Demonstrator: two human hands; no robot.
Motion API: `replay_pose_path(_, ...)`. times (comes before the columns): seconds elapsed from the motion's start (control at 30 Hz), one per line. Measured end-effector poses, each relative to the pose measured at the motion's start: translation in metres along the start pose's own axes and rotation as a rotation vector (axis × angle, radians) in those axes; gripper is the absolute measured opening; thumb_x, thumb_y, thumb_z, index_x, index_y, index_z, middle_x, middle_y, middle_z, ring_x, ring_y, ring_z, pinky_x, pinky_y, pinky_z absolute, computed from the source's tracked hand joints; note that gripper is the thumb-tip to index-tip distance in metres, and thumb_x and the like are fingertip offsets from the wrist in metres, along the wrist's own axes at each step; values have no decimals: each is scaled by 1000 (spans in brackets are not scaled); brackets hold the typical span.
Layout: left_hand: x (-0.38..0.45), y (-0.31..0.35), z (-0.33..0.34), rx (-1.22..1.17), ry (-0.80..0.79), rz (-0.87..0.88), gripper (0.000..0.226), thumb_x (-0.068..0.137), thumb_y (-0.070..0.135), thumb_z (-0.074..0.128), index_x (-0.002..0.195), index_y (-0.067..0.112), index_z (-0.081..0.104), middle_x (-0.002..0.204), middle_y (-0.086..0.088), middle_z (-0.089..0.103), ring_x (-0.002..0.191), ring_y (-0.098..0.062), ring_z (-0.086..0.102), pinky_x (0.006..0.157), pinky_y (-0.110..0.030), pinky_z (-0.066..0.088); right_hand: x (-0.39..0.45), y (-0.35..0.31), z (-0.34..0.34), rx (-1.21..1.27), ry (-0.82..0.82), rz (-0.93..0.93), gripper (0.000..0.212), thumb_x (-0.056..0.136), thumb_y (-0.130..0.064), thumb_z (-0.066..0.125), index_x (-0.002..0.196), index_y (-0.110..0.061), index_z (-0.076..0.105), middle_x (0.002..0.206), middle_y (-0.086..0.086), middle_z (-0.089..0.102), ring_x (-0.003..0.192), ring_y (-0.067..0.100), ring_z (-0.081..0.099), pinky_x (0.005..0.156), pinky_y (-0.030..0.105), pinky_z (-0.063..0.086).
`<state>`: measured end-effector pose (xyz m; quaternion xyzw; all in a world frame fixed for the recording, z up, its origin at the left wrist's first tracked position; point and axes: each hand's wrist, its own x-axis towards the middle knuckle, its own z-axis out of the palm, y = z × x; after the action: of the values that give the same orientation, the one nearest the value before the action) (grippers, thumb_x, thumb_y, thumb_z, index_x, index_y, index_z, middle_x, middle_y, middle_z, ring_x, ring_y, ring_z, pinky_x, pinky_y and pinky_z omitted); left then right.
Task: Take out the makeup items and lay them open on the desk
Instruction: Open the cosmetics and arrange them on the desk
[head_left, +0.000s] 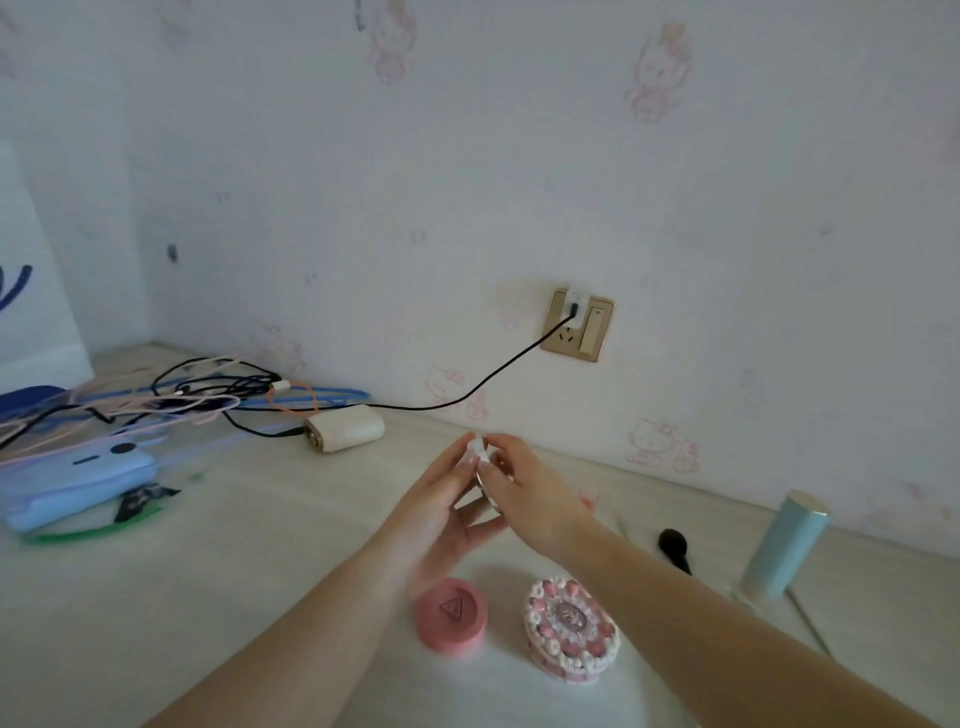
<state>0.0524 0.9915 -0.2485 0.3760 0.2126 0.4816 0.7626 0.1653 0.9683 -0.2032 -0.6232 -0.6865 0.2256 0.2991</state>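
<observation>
Both hands meet above the middle of the desk around a small white round compact, held on edge. My left hand holds it from the left with fingers along its side. My right hand grips it from the right, fingers curled over its rim. Most of the compact is hidden between the hands. Below them on the desk lie a closed round pink compact and a closed pink case decorated with pearls.
A black brush and an upright pale teal tube stand at the right. A cream power bank with a black cable runs to the wall socket. Tangled cables and a blue pouch fill the left.
</observation>
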Motion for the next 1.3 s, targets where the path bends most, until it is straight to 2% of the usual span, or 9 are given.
replay_pose_path(0.17, -6, 1, 1, -42, 72, 20, 23, 94, 29, 49, 91, 30, 72, 89, 4, 73, 74, -13, 70, 61, -30, 57, -1, -18, -5, -268, -37, 1, 42, 94, -35, 37, 134, -25, 42, 118, 2, 62, 103, 23, 60, 87, 36, 49)
replay_pose_path(0.4, -6, -3, 1, -129, 155, 6, 29, 91, 29, 57, 118, 19, 59, 111, -7, 67, 102, -28, 63, 87, -48, 53, 9, -32, -4, -419, -134, 58, 31, 93, -26, 36, 115, -12, 53, 108, 11, 65, 96, 28, 62, 74, 32, 46)
replay_pose_path(0.57, -7, -2, 2, -157, 167, -3, 33, 92, 26, 56, 122, 15, 55, 112, -9, 63, 102, -31, 60, 77, -46, 55, 11, -37, 0, -548, -116, 88, 30, 97, -22, 33, 116, -6, 50, 113, 14, 62, 98, 29, 59, 77, 34, 44)
replay_pose_path(0.8, -3, 12, -11, -246, 217, 6, 26, 96, 23, 51, 121, 17, 55, 106, -18, 59, 87, -32, 65, 65, -45, 60, 19, -28, -30, -244, 8, 153, 41, 96, -12, 30, 135, -11, 42, 119, 15, 58, 97, 29, 56, 81, 33, 47)
replay_pose_path(0.9, 1, 15, -13, -85, 285, 33, 24, 99, 23, 43, 120, 17, 54, 105, -10, 58, 87, -28, 63, 67, -43, 59, 22, -24, -29, -231, 59, 172, 39, 94, -8, 30, 129, -5, 48, 131, 14, 53, 114, 31, 53, 93, 36, 46)
replay_pose_path(1.0, 4, 13, -21, 119, 297, 20, 28, 93, 29, 56, 118, 16, 55, 107, -7, 61, 94, -22, 64, 75, -41, 58, 27, -17, -28, -209, 76, 192, 40, 93, -6, 30, 128, -5, 49, 131, 14, 53, 107, 33, 58, 87, 39, 50)
replay_pose_path(1.13, 17, 6, -40, 881, 294, 54, 63, 57, 44, 79, 108, 14, 57, 91, 4, 63, 78, -9, 58, 62, -18, 47, 36, -9, -26, -198, 84, 216, 43, 93, -6, 31, 133, -7, 46, 138, 12, 48, 118, 31, 52, 95, 41, 48)
replay_pose_path(1.2, 24, 4, -48, 1205, 324, 81, 48, 55, 45, 74, 91, 16, 59, 79, 8, 62, 74, -12, 58, 60, -18, 41, 41, -6, -23, -161, 75, 231, 43, 94, -6, 31, 136, -8, 44, 140, 11, 46, 120, 30, 49, 96, 40, 47)
replay_pose_path(1.3, 31, 6, -55, 1427, 326, 73, 50, 51, 53, 69, 84, 17, 59, 80, 5, 64, 82, -19, 63, 69, -28, 47, 48, 0, -18, -107, 70, 250, 40, 93, -3, 32, 128, -3, 50, 132, 16, 52, 107, 32, 56, 91, 42, 51)
